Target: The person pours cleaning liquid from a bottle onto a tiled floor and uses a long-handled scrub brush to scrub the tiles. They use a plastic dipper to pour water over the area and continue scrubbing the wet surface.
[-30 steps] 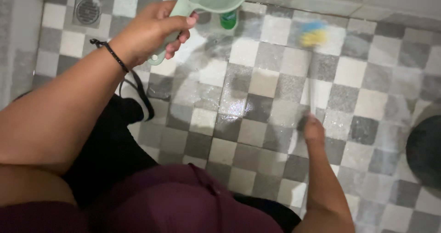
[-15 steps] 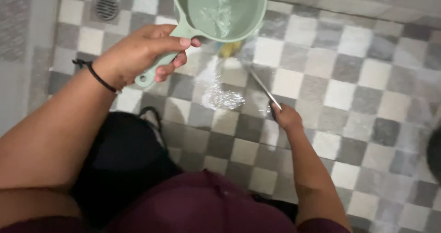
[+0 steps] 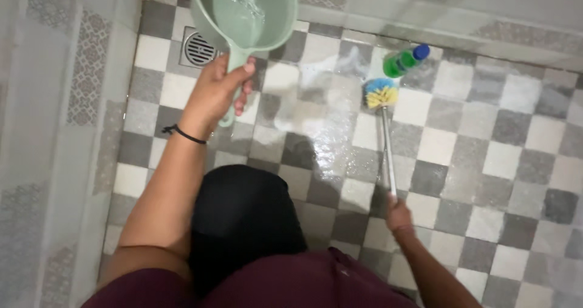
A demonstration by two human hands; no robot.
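The floor [image 3: 480, 156] has square tiles in white and grey, like a checkerboard. The middle part is wet and shiny. A round metal drain [image 3: 199, 49] sits in the far left corner. A green bottle with a blue cap [image 3: 404, 61] lies by the far wall. The blue and yellow brush head [image 3: 381, 94] touches the floor just beside the bottle.

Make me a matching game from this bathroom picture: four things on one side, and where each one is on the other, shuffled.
Things:
1. green water scoop
2. scrubbing brush
3. green bottle
4. floor drain

Places:
A. lying on the tiles by the far wall, just beyond the bristles
B. held by its handle in the left hand
C. set in the floor in the far left corner
D. held by the end of its long handle in the right hand, bristles on the wet floor

Pairs: 1-B, 2-D, 3-A, 4-C
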